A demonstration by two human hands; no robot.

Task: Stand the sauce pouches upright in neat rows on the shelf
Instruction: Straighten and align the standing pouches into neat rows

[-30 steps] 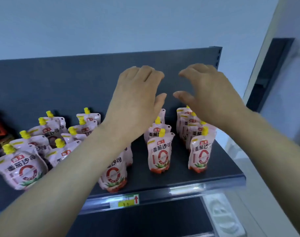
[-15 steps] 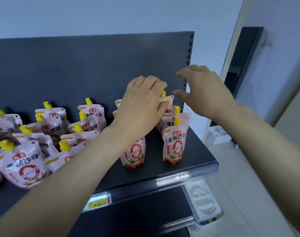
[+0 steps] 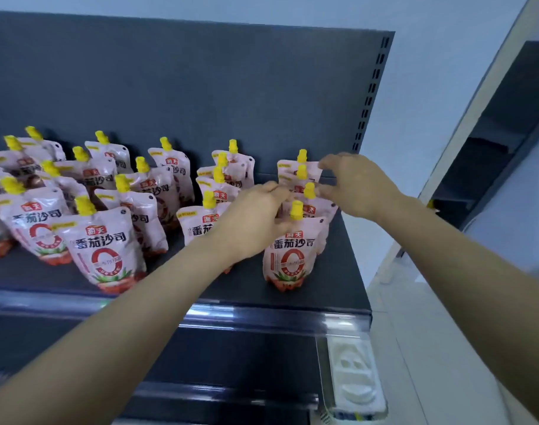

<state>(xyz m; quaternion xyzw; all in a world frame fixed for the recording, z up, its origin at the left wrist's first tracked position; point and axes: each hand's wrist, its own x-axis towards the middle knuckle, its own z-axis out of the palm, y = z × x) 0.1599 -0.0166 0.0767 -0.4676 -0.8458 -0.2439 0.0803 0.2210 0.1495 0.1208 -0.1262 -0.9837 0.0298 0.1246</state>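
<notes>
Rightmost pouch row (image 3: pixel 295 240) upright at shelf (image 3: pixel 338 289) right end. Left hand (image 3: pixel 256 222) and right hand (image 3: pixel 357 185) flank row, fingers loosely curled — grasp on pouches unclear. Squeeze gently from both sides — keep spouts aligned, bases flat.

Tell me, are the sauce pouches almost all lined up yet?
Partly. The right-hand row and the row beside it stand straight, front to back. The left hand and right hand are at the right-hand row, fingers around a pouch behind the front one. The leaning pouches on the left still need straightening.
</notes>
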